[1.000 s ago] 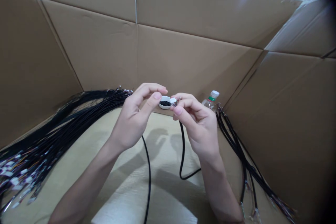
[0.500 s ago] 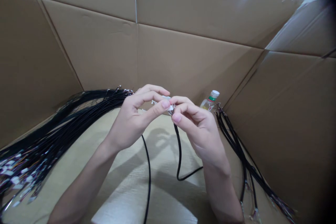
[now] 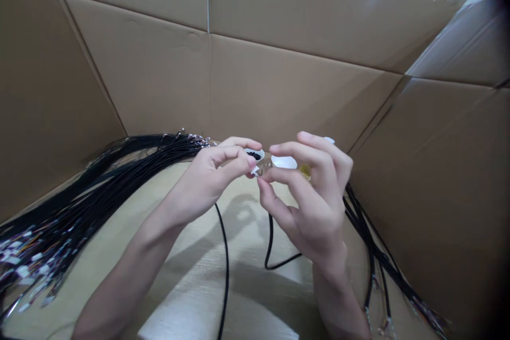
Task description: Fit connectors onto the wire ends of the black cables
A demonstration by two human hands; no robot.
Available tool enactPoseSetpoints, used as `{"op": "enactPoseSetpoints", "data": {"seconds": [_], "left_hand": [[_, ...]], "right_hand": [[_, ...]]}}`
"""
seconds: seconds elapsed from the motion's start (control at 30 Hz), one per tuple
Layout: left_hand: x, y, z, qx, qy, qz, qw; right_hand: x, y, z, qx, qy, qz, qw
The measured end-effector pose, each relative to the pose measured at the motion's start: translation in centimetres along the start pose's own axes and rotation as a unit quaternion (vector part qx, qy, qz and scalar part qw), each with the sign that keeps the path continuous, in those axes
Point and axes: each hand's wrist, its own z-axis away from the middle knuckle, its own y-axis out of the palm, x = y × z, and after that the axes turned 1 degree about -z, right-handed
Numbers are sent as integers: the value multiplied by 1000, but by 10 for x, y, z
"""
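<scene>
My left hand (image 3: 217,175) pinches a small white connector (image 3: 255,170) between thumb and index finger, above the middle of the table. Close on its right, my right hand (image 3: 308,196) brings thumb and index tip together on a thin wire (image 3: 260,174) at the connector; the tiny end is partly covered by the fingertips. The other fingers of my right hand are raised and spread. Below the hands, a black cable (image 3: 271,239) hangs in a bend and runs right, behind my right wrist. Another stretch of black cable (image 3: 226,255) runs down from under my left hand toward the front edge.
A thick bundle of black cables (image 3: 131,175) with white connectors lies along the left. More black cables (image 3: 370,244) lie at the right. Behind the hands stand a white dish (image 3: 255,154) of small black pieces and another white dish (image 3: 284,161). Cardboard walls (image 3: 279,85) surround the table.
My right hand has turned and lifted its outer fingers, uncovering the two white dishes and covering most of the bottle. My left hand stays nearly in place, its fingers drawn closer around the connector.
</scene>
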Motion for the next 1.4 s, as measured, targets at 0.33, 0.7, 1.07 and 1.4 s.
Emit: {"op": "enactPoseSetpoints", "data": {"seconds": [0.33, 0.7, 1.07, 1.4], "left_hand": [[13, 14, -6, 44, -60, 141, 987], [10, 14, -4, 5, -44, 87, 995], [3, 21, 0, -51, -33, 23, 998], [3, 30, 2, -72, -46, 64, 994]], "right_hand": [[-10, -3, 1, 16, -72, 81, 994], [-10, -6, -4, 32, -84, 47, 995], [-9, -10, -3, 41, -64, 43, 996], [-7, -6, -5, 1, -55, 57, 997]]}}
